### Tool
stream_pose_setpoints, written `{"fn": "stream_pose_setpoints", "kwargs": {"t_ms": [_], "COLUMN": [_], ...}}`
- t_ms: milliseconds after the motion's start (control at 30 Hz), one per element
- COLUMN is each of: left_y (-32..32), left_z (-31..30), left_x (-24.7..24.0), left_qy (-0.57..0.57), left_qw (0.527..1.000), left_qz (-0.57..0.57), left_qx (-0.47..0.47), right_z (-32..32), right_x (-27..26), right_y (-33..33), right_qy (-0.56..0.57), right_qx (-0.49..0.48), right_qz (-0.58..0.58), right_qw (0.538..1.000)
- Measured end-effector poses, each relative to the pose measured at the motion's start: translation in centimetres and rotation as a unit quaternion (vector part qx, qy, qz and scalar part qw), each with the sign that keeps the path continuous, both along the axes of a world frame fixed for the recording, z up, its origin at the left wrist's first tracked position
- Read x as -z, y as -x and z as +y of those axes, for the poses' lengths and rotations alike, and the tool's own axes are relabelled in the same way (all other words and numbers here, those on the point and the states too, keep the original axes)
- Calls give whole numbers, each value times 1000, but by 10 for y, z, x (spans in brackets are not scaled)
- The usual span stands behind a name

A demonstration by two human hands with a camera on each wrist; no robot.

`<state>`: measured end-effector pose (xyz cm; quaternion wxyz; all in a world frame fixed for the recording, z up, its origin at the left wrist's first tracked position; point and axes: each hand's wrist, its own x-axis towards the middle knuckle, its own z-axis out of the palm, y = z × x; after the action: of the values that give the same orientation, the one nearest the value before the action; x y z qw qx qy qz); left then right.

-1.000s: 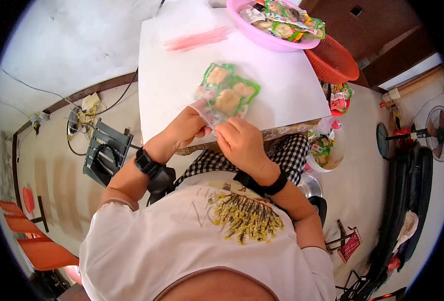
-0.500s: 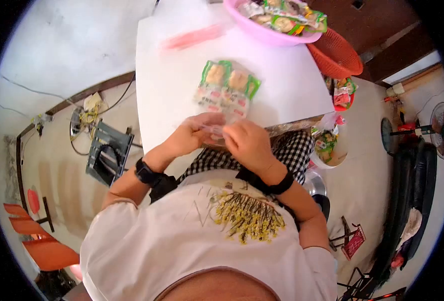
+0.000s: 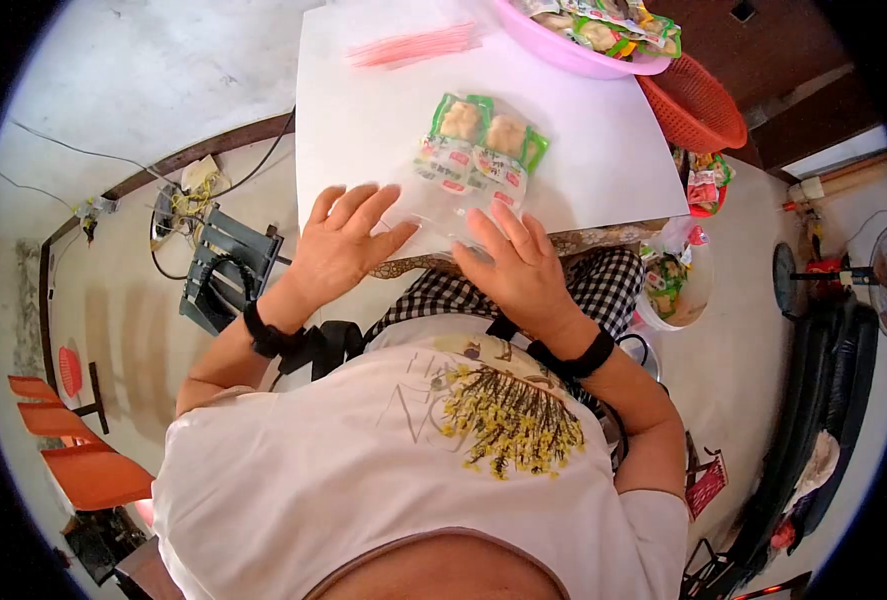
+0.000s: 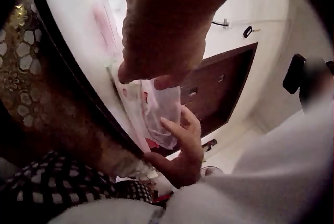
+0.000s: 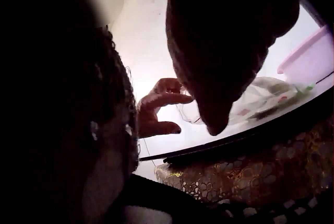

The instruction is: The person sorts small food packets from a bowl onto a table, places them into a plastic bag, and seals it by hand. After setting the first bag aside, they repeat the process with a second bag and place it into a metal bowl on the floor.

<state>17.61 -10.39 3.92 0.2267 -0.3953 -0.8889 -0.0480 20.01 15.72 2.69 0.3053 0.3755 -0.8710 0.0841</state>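
A clear plastic bag (image 3: 441, 200) lies near the front edge of the white table, its mouth end toward the person. In it, green-edged food packets (image 3: 508, 135) with pale, lumpy contents sit side by side at the far end. The left hand (image 3: 351, 240) hovers at the bag's near left corner, fingers spread and thumb pointing inward. Opposite it, the right hand (image 3: 515, 262) has its fingers extended by the near right side. Neither hand grips anything. The left wrist view shows the bag's filmy plastic (image 4: 160, 112) between the two hands.
Pink strips (image 3: 413, 45) lie in a bundle at the table's far side. A pink basin (image 3: 583, 55) heaped with packets stands at the far right, beside a red basket (image 3: 698, 110). By the person's right knee, a white bucket (image 3: 685, 300) holds more packets.
Both hands were pinching the bag's mouth together; they have let go and spread apart, the left one to the left. The bag now rests with its packets flat on the table.
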Motion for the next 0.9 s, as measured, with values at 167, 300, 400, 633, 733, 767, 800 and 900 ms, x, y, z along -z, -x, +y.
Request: {"fn": "stream_pose_setpoints", "kwargs": {"t_ms": [167,300,400,633,733,767,800,900], "left_y": [35,56,74,116,128,132,135,146], "left_z": [-6,-5,5,31,39,44,46,52], "left_x": [5,-18,-47,-96,-110,-113,-115,-117], "left_qy": [-43,-95,-138,-216,-276,-304,-311,-334], "left_qw": [996,989,981,963,945,929,924,907], "left_qz": [38,9,-4,-35,-106,-154,-175,-228], "left_qx": [67,111,137,158,140,143,134,114], "right_z": [18,35,47,79,89,93,95,102], "right_x": [-9,-39,-67,-113,-121,-121,-122,-123], "right_y": [8,20,35,79,94,97,100,108], "right_qy": [-14,50,147,196,261,289,316,364], "right_qx": [-25,-19,41,16,-2,1,3,7], "right_qz": [-75,-94,-193,-103,-135,-161,-187,-236], "right_qw": [997,994,969,975,956,944,930,901]}}
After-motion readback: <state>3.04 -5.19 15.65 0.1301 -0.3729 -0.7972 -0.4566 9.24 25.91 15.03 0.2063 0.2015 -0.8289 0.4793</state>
